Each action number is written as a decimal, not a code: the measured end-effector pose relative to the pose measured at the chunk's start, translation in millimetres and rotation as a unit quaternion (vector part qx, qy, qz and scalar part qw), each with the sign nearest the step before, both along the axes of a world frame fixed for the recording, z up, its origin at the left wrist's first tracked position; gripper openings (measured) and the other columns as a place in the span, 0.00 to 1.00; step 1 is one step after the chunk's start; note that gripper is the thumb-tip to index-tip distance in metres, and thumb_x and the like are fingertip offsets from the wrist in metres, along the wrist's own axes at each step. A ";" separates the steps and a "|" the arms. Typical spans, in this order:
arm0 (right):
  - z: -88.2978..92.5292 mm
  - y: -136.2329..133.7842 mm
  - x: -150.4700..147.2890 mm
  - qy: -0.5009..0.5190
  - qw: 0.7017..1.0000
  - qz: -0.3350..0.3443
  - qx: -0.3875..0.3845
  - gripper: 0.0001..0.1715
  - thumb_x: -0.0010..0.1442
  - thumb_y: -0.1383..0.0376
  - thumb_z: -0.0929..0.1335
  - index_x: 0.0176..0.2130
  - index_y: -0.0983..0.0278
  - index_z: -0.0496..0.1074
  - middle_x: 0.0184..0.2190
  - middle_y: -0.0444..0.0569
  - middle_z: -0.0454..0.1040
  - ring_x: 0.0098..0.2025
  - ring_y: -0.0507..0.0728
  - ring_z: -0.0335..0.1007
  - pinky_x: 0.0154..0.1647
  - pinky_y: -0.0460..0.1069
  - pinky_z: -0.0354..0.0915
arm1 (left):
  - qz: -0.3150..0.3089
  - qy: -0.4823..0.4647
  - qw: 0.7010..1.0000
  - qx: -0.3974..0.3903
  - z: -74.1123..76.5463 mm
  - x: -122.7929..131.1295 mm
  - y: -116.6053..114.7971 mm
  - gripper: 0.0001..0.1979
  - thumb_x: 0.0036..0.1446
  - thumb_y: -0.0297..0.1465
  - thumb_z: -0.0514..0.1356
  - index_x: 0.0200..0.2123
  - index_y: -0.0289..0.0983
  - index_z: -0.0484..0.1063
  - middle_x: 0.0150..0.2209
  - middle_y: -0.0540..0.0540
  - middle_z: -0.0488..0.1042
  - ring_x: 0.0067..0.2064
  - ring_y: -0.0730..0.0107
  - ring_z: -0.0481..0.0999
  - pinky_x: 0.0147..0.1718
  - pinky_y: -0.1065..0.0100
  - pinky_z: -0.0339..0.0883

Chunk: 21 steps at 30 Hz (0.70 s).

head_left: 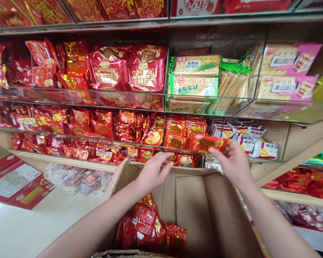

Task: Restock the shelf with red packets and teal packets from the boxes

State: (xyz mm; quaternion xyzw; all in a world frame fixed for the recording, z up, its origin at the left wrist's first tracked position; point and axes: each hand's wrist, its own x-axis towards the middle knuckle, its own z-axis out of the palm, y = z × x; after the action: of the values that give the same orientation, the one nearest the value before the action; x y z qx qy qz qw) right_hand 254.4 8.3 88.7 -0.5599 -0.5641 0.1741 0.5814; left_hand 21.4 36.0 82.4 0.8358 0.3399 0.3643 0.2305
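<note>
Right hand (235,165) pinches a red packet (204,143), gold print blurred, at the carton's (193,200) one o'clock; left hand (153,170), fingers loosely parted, hovers at eleven. Toward twelve, a cracker pack (190,65) reads 香葱味.

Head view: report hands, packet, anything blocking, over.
Right hand pinching red snack packet. Left hand open, empty. Left forearm across left side of cardboard box in view.

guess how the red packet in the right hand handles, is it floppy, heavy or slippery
The red packet is probably light, since the right hand pinches it by just one end. It juts out without visibly drooping, so it seems fairly stiff rather than floppy. It looks glossy, so it may be a bit slippery.
</note>
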 end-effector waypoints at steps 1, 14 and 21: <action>3.8 10.6 9.3 -0.016 0.998 -0.048 0.031 0.17 0.48 0.60 0.68 0.37 0.62 0.61 0.32 0.48 0.70 0.32 0.56 0.68 0.34 0.53 0.64 | -0.004 0.023 0.996 0.080 6.0 5.9 9.6 0.12 0.56 0.30 0.50 0.43 0.37 0.65 0.42 0.44 0.70 0.42 0.68 0.69 0.42 0.63 0.63; -6.2 74.5 8.5 -0.200 0.971 -0.127 0.046 0.33 0.51 0.65 0.63 0.55 0.70 0.50 0.49 0.62 0.60 0.51 0.63 0.57 0.48 0.58 0.57 | 0.067 0.264 0.909 0.316 24.5 77.5 67.2 0.14 0.56 0.38 0.49 0.41 0.42 0.69 0.51 0.45 0.62 0.50 0.58 0.57 0.40 0.58 0.57; -12.9 72.3 9.5 -0.283 0.952 -0.115 0.033 0.24 0.58 0.59 0.57 0.50 0.70 0.60 0.55 0.63 0.52 0.58 0.64 0.45 0.54 0.60 0.50 | 0.096 0.280 0.903 0.311 27.1 74.7 66.4 0.14 0.54 0.37 0.51 0.37 0.35 0.70 0.53 0.43 0.59 0.53 0.55 0.54 0.43 0.57 0.55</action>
State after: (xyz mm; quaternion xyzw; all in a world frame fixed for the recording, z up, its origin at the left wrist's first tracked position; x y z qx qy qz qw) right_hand 263.9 80.6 75.9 -0.6283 -0.6422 -0.0782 0.4321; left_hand 96.1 102.4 109.5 0.8958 0.3390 0.2226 -0.1820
